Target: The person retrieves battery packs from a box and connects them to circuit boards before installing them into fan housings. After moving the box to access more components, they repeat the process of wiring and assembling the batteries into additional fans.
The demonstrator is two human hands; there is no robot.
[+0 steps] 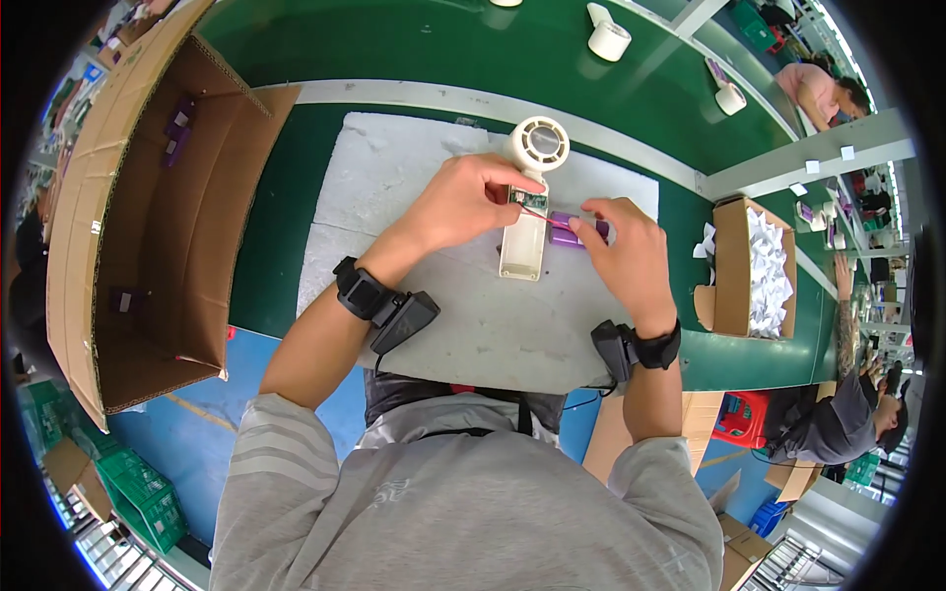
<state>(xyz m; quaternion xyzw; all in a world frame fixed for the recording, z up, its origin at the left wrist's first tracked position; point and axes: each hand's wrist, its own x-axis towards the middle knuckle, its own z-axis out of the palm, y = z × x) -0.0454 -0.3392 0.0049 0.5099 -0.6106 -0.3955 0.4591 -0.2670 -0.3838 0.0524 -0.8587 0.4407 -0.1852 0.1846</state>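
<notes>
My left hand [471, 202] pinches the open fan [528, 202] mid-surface, my right hand [627, 251] grips the purple battery [566, 230] beside it, wires joined, battery not yet seated, I judge.

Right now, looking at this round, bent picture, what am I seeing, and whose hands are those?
There is no machine here: a person works with bare hands, and a wide camera on their head looks down, which bends the edges. The left hand steadies a small white handheld fan lying opened on a grey foam mat. The right hand pinches a purple battery joined to the fan by thin red wire. Both wrists wear black bands. A big open cardboard box stands at the left; a smaller box of white pieces sits at the right, and tape rolls lie beyond.
</notes>
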